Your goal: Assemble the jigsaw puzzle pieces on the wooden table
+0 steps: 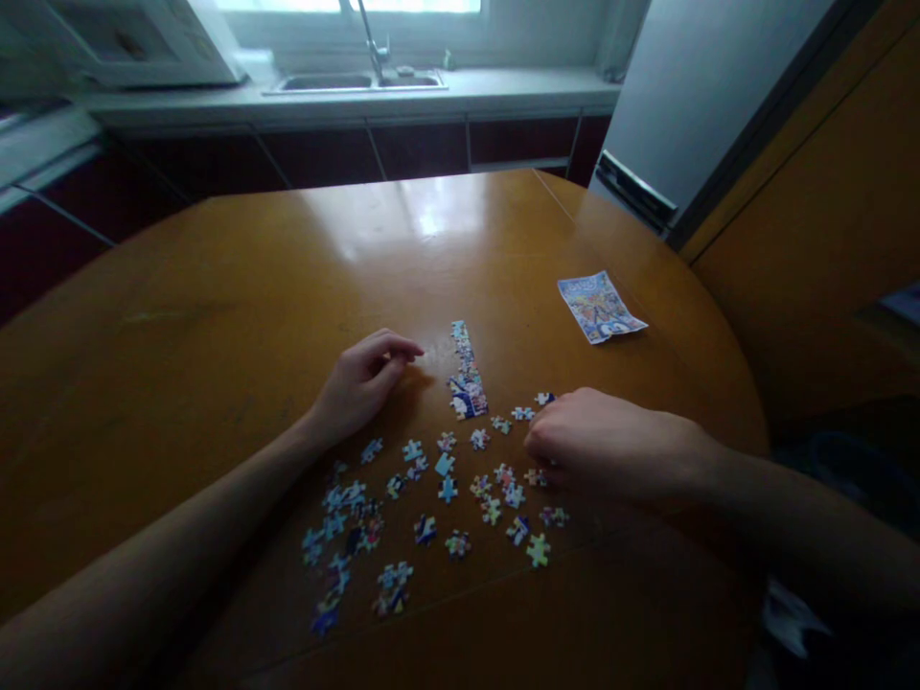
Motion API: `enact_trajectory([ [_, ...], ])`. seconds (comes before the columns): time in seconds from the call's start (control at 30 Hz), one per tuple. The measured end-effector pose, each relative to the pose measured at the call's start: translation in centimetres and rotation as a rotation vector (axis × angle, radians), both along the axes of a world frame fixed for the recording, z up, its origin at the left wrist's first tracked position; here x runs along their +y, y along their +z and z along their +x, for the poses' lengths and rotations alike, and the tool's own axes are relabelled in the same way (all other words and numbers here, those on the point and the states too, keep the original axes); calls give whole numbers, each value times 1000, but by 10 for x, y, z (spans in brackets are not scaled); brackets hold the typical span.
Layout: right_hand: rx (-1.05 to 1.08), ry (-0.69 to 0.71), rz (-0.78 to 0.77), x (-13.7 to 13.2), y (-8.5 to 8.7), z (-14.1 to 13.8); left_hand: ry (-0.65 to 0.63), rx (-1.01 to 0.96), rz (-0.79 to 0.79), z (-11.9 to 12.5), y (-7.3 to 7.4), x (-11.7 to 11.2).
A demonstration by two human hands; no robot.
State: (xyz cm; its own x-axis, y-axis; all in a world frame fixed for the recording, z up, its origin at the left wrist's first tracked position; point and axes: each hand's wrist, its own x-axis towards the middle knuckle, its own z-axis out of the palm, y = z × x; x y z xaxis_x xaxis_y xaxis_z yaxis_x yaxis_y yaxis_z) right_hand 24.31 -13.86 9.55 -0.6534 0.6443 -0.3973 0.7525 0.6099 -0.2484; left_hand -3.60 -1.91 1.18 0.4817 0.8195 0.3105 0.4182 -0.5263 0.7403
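A joined strip of jigsaw puzzle [467, 374] lies on the wooden table, running away from me. Just left of it rests my left hand [370, 374], its fingers curled in against the thumb and nothing visible in them. My right hand [593, 436] is closed, knuckles up, low over the right side of the loose pieces. Its fingertips are hidden beneath it, so whatever they hold cannot be made out. A puzzle piece [536, 477] shows beside its fingers, and another piece [544, 398] lies at its far edge. Several loose puzzle pieces [447, 490] are scattered between my forearms.
A creased printed picture sheet [600, 307] lies at the right on the round-ended wooden table [237, 287]. Beyond the table are a counter with a sink [323, 83] and a faucet [374, 48]. A pale refrigerator [690, 86] stands at the back right.
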Motion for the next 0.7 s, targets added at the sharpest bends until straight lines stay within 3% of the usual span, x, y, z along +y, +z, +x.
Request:
enact_trajectory([
  [0.43,54,-26,-37,8,-1,13,-6,-16,-1,1,2,-1],
  [0.7,56,-24,-48,5,-2,7,-17,-25,2,0,0,-1],
])
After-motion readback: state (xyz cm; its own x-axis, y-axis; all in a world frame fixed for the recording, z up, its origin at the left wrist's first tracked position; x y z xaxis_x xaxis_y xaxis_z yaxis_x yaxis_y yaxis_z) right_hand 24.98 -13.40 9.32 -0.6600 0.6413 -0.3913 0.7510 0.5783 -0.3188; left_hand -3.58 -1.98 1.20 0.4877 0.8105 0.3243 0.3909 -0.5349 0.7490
